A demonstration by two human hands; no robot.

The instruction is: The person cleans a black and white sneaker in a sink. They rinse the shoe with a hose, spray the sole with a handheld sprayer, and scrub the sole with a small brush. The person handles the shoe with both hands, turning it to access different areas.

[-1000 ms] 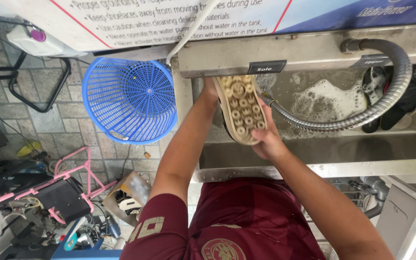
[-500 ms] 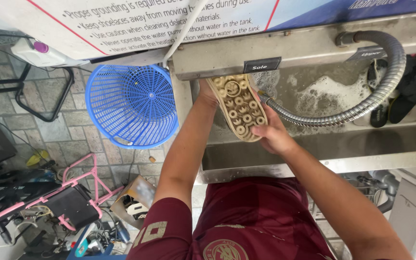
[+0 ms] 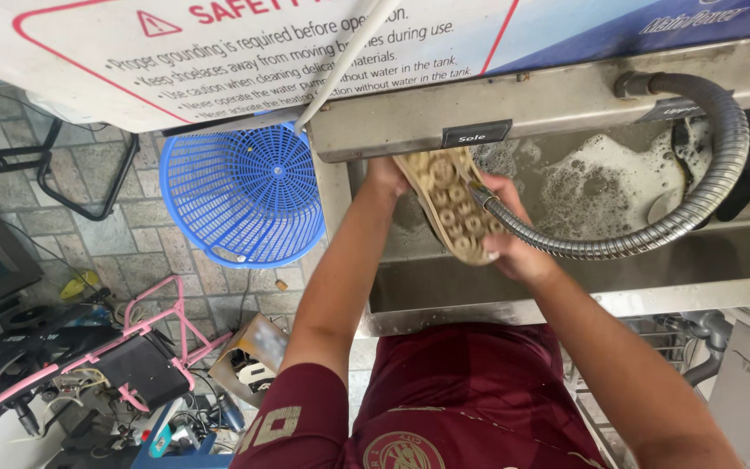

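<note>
I hold a tan shoe (image 3: 451, 208) sole-up over a steel sink (image 3: 444, 291); its sole shows rows of round studs. My left hand (image 3: 385, 175) grips the far end of the shoe. My right hand (image 3: 514, 234) holds the near end and side. The nozzle of a flexible metal hose (image 3: 644, 239) meets the sole beside my right hand. Foamy water (image 3: 601, 178) fills the tank behind the shoe.
A blue plastic basket (image 3: 245, 195) sits on the tiled floor left of the sink. A white sign panel (image 3: 245, 43) overhangs the tank. A pink-framed cart with dark gear (image 3: 123, 365) and a small cardboard box (image 3: 249, 356) stand at lower left.
The view has shifted so sink and basket sit further right. The shoe stays in both hands, and the hose tip now rests against the sole.
</note>
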